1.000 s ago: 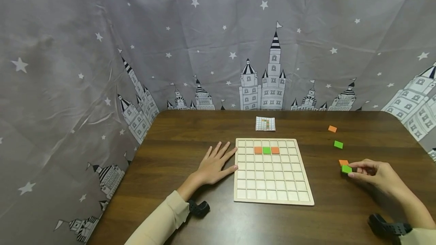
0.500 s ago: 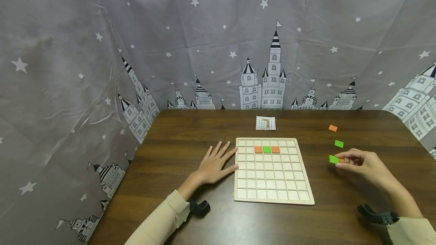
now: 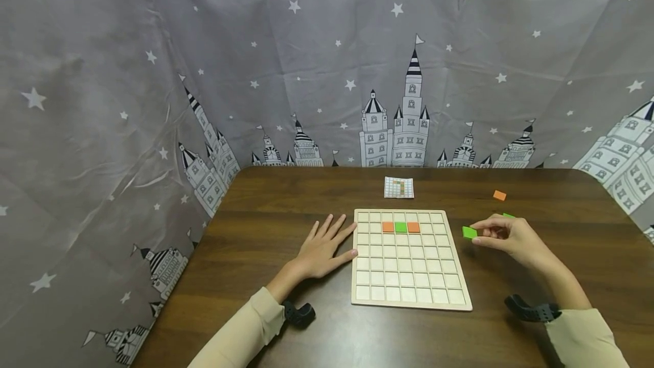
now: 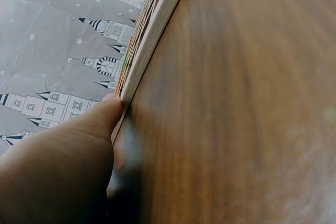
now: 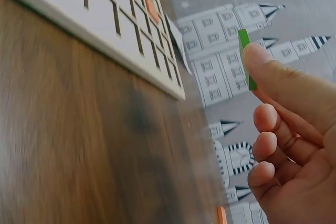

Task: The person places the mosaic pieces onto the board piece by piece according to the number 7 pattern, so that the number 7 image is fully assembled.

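Observation:
Between thumb and forefinger, my right hand (image 3: 518, 240) pinches a green square tile (image 3: 469, 233) just off the board's right edge. In the right wrist view that tile (image 5: 247, 59) is seen nearly edge-on, its other fingers loosely curled below. My left hand (image 3: 318, 254) lies flat on the table with fingers spread, thumb and forefinger touching the left edge of the pale wooden grid board (image 3: 409, 304). In the second row from the top of this board sit an orange tile (image 3: 388, 226), a green tile (image 3: 401, 227) and another orange tile (image 3: 413, 227).
Behind the board lies a small card (image 3: 399, 187) printed with a coloured grid pattern. Toward the back right of the brown table (image 3: 286, 192) is a loose orange tile (image 3: 499, 195). A second green tile (image 3: 508, 215) shows partly above my right hand. A grey castle-print curtain (image 3: 306, 44) hangs behind.
My right hand has carried the green tile leftward and slightly back, toward the board. The orange tile it was beside is now hidden behind the hand. My left hand has stayed still.

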{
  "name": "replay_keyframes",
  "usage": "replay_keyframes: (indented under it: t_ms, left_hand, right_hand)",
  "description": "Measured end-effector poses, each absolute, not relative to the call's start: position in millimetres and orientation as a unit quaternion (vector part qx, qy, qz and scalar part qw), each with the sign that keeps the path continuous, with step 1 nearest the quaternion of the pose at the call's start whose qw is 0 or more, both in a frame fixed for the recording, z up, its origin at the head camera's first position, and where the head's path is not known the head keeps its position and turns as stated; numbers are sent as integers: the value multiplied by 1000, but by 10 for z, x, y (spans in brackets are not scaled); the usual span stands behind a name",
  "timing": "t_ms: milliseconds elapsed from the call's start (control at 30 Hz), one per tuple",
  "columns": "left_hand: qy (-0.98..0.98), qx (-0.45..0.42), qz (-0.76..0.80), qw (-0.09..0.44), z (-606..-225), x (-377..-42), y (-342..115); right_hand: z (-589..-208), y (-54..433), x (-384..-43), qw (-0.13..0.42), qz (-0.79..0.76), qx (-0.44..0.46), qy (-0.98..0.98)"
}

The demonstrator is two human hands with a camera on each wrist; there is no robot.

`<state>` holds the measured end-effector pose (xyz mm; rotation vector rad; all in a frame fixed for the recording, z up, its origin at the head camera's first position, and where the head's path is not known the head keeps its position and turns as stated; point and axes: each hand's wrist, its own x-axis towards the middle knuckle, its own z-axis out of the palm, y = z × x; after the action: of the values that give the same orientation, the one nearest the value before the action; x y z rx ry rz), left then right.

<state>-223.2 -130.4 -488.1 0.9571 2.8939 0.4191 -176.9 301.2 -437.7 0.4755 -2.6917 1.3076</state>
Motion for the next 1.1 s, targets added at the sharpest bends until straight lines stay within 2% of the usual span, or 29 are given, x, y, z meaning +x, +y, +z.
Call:
replay_keyframes:
  t_ms: [267,567,1100]
  left_hand:
    - [939,308,152,25,-4960,-2274,-1328]
    - [936,312,161,29,-4934,-2273,-1321]
    - [938,312,146,29,-4953,-2273,-1309]
  right_hand:
    - [-4378,2741,-1930,12,458,146,-877]
    - [-4441,2477,-2060,10,476,184,-860]
    - [-4605,2234,-2171,-31,481,177,-858]
